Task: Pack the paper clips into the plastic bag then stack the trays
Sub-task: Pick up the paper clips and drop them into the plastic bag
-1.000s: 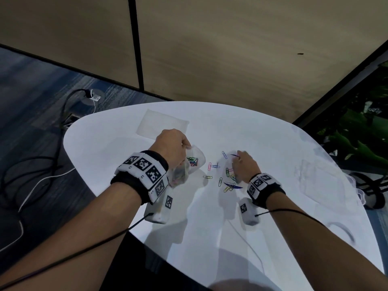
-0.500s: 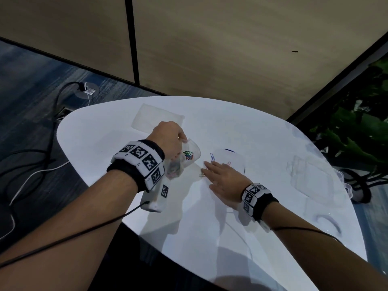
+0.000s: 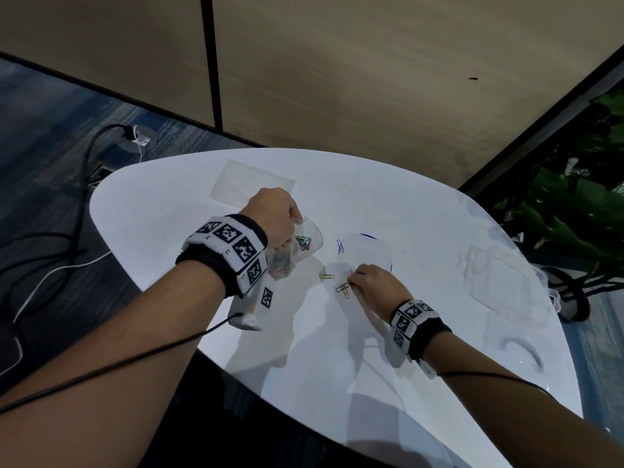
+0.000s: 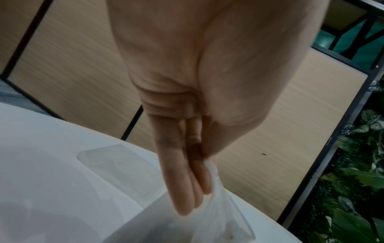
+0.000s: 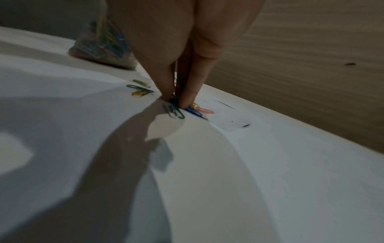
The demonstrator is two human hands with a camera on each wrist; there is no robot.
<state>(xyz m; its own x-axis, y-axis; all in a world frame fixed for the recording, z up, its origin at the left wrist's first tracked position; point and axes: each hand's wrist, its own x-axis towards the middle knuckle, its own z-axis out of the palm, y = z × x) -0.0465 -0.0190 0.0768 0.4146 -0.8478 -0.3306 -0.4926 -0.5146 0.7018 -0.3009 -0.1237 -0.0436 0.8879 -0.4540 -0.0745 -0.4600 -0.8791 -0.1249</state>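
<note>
My left hand [image 3: 293, 221] pinches the top edge of a clear plastic bag [image 3: 305, 245] and holds its mouth open above the white table [image 3: 337, 349]; coloured paper clips lie inside it. In the left wrist view the fingers [image 4: 182, 184] hang straight down along the bag [image 4: 209, 215]. My right hand [image 3: 354, 275] pinches a small bunch of paper clips [image 5: 176, 110] against the table, just right of the bag [image 5: 104, 47]. Loose clips [image 3: 342, 288] lie beside the fingertips, one olive clip [image 3: 327, 276] further left, a blue clip [image 3: 340, 246] behind.
A clear rectangular tray [image 3: 250, 184] lies behind my left hand. A round clear piece [image 3: 369, 251] lies flat behind my right hand. Another clear tray [image 3: 496, 282] sits near the table's right edge. A leafy plant [image 3: 574, 214] stands beyond that edge, cables [image 3: 67, 231] cross the floor at left.
My right hand went from a fist over the scattered clips to flat on the table, and now its fingertips are drawn together on a few clips. The left hand kept holding the bag.
</note>
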